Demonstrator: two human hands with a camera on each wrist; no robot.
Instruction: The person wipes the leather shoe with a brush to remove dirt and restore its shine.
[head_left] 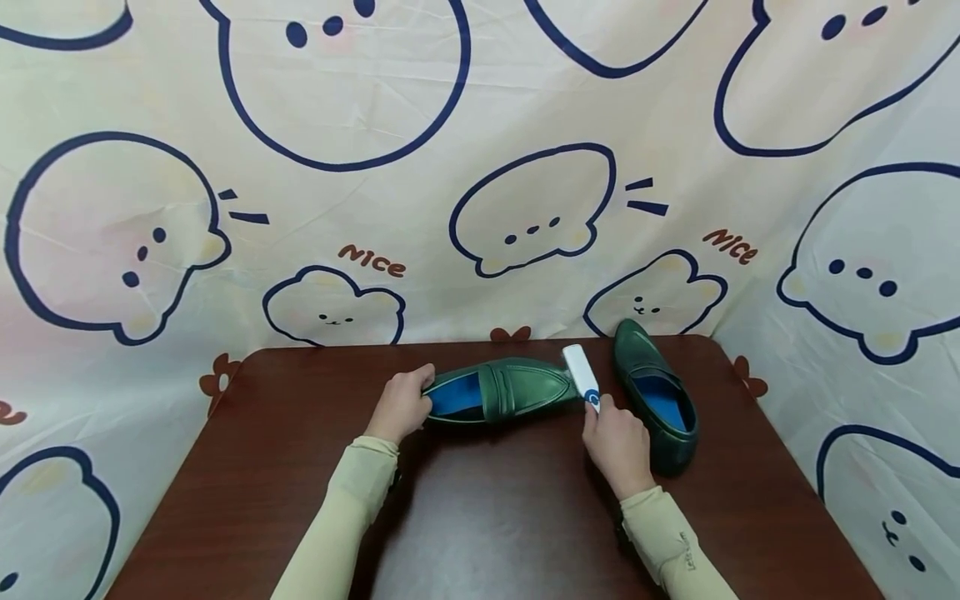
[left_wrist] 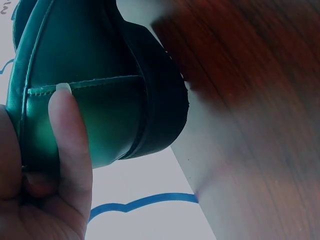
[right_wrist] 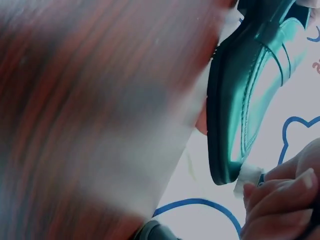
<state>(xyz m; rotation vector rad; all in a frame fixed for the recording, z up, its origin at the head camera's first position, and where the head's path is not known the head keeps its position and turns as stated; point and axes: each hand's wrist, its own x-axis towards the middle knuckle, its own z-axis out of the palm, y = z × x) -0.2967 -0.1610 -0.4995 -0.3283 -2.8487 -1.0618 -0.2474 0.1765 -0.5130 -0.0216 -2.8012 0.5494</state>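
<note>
A green loafer [head_left: 525, 385] with a blue insole lies sideways across the head view, its toe to the right. My left hand [head_left: 402, 406] grips it by the heel, the thumb by the opening. In the left wrist view one finger [left_wrist: 70, 130] lies along the stitched heel side, over the dark heel block. My right hand [head_left: 619, 446] holds a white brush [head_left: 581, 371] with a blue mark near the handle. Its pale bristles [right_wrist: 248, 179] are right at the loafer's toe in the right wrist view.
The matching green loafer [head_left: 675, 450] stands on the table just right of my right hand, toe pointing to the back edge. The dark brown wooden table [head_left: 480, 517] meets a cloth backdrop [head_left: 420, 208] printed with cartoon bears behind and at both sides.
</note>
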